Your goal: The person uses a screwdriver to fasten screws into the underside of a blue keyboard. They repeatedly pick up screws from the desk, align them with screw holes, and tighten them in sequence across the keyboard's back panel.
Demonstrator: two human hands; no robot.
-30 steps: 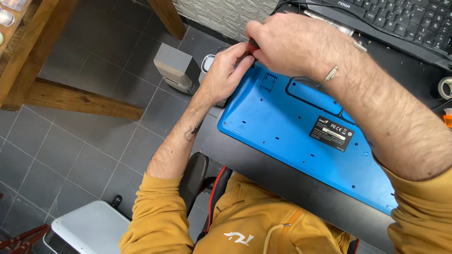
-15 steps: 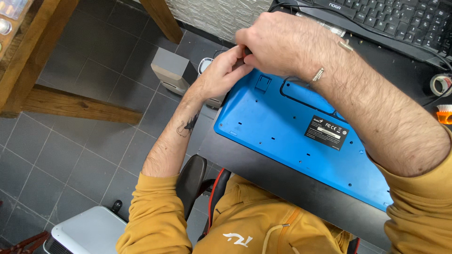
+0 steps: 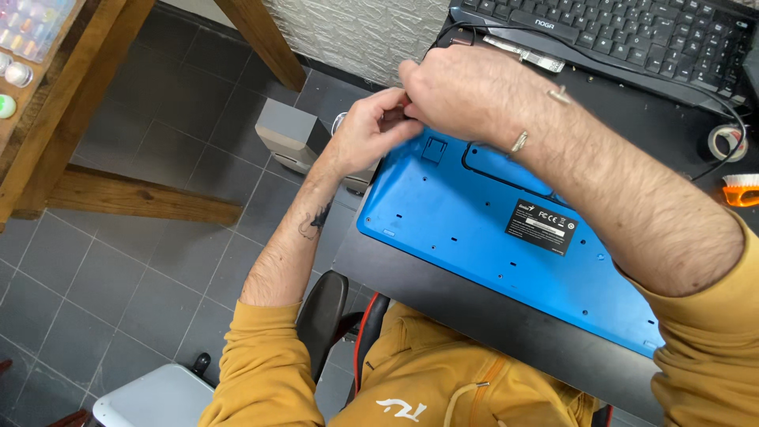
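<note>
From the head view, a blue keyboard [image 3: 474, 229] lies upside down on the dark counter [image 3: 474, 316], its flat underside up, slanting from the upper left toward the lower right, with a black label on its back; both hands meet at its far left corner; the left hand [image 3: 368, 130] comes in from the floor side, fingers curled together and pinched against the keyboard's top edge, though what it pinches is too small to tell; the right hand [image 3: 466, 91] reaches across from the right, its grip closed with the fingertips pressed against those of the left hand, a ring on one finger; whether it clamps anything cannot be told; both arms wear mustard-yellow sleeves pushed up; beyond the hands, a black keyboard [image 3: 609, 35] sits right side up at the back of the counter with a black cable running past it; a roll of tape [image 3: 726, 142] rests near the right edge; on the grey tiled floor, a small grey box [image 3: 288, 134] stands just left of the counter, beside wooden table legs [image 3: 138, 194].
</note>
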